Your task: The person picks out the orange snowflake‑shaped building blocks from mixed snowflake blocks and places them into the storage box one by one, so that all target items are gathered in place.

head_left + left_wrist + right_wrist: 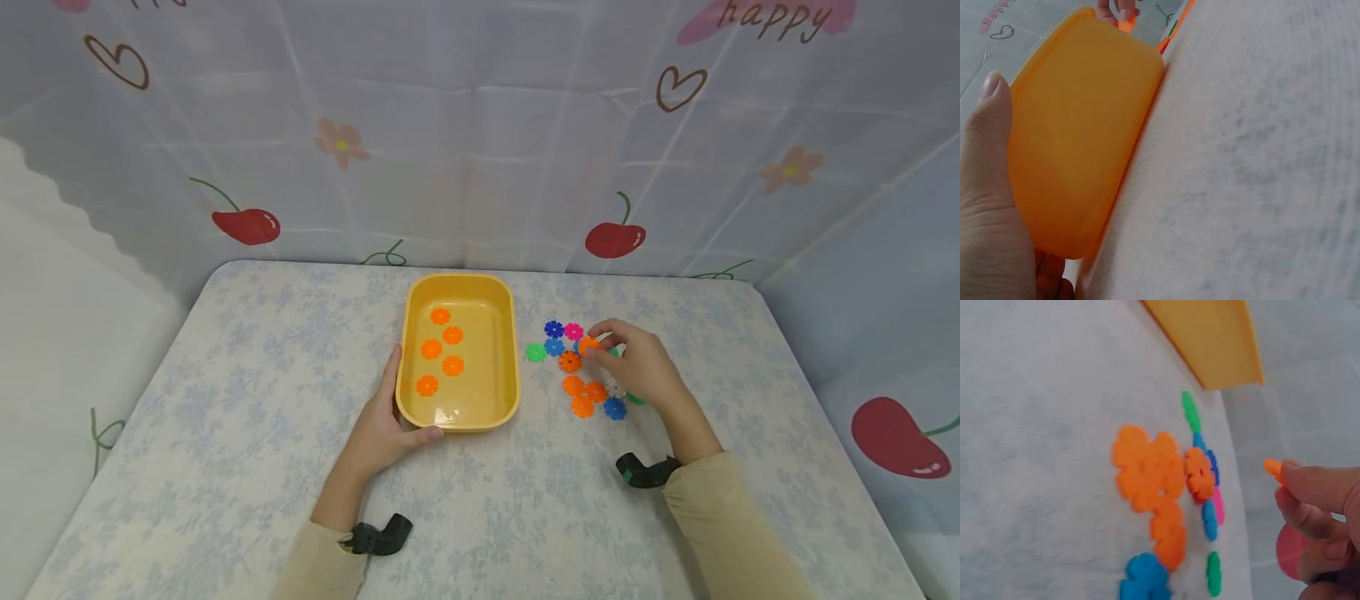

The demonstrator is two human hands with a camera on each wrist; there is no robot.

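Your left hand (pixel 382 433) holds the near left corner of the yellow tray (pixel 483 350), its fingers spread along the left wall and its thumb along the near edge. The tray rests upright on the bench (pixel 247 433), and five orange flower pieces (pixel 452 366) lie apart from one another in its left half.

Your right hand (pixel 637 362) is right of the tray, thumb and forefinger nearly closed and pinching one orange piece (pixel 1272 467). You have that piece raised off the bench, beside the loose pieces.

Among those, you have a dark blue piece (pixel 553 329), a pink piece (pixel 573 332), a light blue piece (pixel 554 347) and a green piece (pixel 536 352) toward the back. A single orange flower (pixel 570 361) lies just nearer you, then an orange cluster (pixel 582 406) with a blue flower (pixel 615 408) beside it. Your right hand partly hides others. You wear a black mount on each wrist (pixel 386 533).
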